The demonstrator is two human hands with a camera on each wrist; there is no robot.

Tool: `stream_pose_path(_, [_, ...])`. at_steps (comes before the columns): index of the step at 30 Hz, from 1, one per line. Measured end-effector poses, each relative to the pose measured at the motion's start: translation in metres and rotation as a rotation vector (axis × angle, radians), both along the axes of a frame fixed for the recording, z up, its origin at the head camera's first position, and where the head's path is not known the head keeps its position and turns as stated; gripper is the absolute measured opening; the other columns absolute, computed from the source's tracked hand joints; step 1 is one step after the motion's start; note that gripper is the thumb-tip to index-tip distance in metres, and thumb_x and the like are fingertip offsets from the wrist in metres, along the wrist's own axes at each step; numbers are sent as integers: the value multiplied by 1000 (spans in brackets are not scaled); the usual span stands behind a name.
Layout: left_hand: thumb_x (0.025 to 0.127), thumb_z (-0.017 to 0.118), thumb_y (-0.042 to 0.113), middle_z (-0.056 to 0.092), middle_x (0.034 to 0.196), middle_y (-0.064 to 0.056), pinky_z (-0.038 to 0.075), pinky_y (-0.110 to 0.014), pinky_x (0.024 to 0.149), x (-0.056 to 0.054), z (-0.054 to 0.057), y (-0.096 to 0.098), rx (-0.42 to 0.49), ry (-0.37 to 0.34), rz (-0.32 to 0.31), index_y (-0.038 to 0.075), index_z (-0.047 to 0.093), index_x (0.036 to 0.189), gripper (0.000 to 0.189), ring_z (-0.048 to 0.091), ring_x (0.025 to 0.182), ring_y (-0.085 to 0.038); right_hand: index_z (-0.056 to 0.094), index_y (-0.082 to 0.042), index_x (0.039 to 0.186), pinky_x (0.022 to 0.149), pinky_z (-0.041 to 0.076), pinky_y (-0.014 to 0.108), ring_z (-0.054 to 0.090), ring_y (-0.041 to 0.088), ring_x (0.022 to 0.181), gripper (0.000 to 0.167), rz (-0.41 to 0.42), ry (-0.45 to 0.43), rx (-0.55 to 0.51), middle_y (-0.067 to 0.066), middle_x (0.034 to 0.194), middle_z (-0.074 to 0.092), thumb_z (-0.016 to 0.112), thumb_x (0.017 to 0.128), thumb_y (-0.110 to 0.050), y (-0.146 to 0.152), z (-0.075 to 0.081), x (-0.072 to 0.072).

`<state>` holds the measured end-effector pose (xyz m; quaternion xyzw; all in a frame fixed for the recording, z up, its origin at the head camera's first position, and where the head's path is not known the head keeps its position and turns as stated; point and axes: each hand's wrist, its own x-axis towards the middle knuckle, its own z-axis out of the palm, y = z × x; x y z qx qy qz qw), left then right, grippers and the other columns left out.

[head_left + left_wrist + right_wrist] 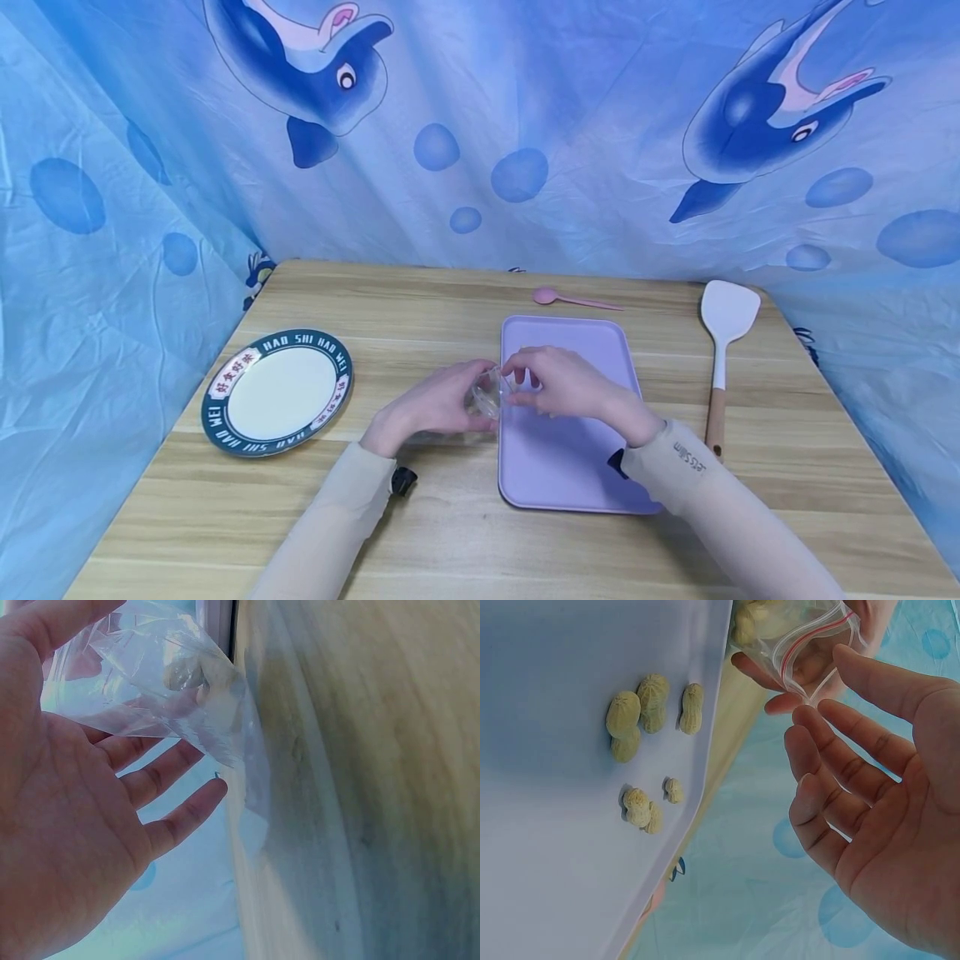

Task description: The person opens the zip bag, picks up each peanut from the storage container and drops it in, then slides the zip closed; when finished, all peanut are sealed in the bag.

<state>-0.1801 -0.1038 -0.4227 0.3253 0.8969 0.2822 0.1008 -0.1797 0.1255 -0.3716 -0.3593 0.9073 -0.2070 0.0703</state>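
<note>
My left hand (444, 398) grips a clear zip bag (487, 393) between thumb and fingers, at the left edge of the purple tray. Peanuts (184, 673) show through the plastic in the left wrist view. The bag's mouth, with its red zip line, faces my right hand (885, 772). The right thumb and fingertips stand apart at that mouth, touching its edge, with no peanut among them. Several shelled-looking whole peanuts (623, 726) lie on the tray (547, 847); in the head view the right hand and forearm cover that part.
A white plate with a dark green rim (217, 417) lies on the left of the wooden table (420, 533). Behind the tray is a pink spoon (546, 296). A white spatula with a wooden handle (729, 312) lies to the right. A blue dolphin curtain (570, 108) hangs behind.
</note>
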Motion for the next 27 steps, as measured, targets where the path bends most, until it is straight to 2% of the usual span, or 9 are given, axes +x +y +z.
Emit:
stream_pose_path(8, [76, 84, 42, 63, 118, -3, 50, -32, 87, -1, -1, -1, 5, 6, -5, 10, 48, 143, 82, 60, 102, -14, 69, -9, 116, 69, 50, 31, 58, 1, 63, 34, -4, -16, -6, 3, 96, 67, 78, 88, -26, 6, 2, -2])
stream_pose_path(15, [76, 84, 43, 63, 120, -3, 49, -31, 89, -1, -1, 0, -6, 1, 2, 10, 48, 143, 84, 60, 104, -15, 70, -8, 114, 71, 50, 32, 63, 19, 81, 32, -31, 16, -22, 2, 94, 67, 79, 86, -22, 15, 6, -6])
stream_pose_path(20, [76, 84, 44, 63, 120, -4, 48, -32, 91, -1, 0, 0, -6, 4, 1, 11, 47, 144, 84, 60, 105, -16, 70, -6, 112, 67, 50, 30, 62, 16, 77, 31, -49, 39, -47, 3, 91, 68, 79, 86, -20, 27, 7, -13])
stream_pose_path(27, [76, 84, 42, 64, 120, -5, 48, -32, 91, 0, 1, -1, -2, -10, 7, 10, 47, 144, 83, 60, 105, -16, 71, -4, 110, 68, 51, 33, 64, 20, 77, 31, -104, 35, -50, 8, 91, 69, 80, 84, -18, 42, 2, -26])
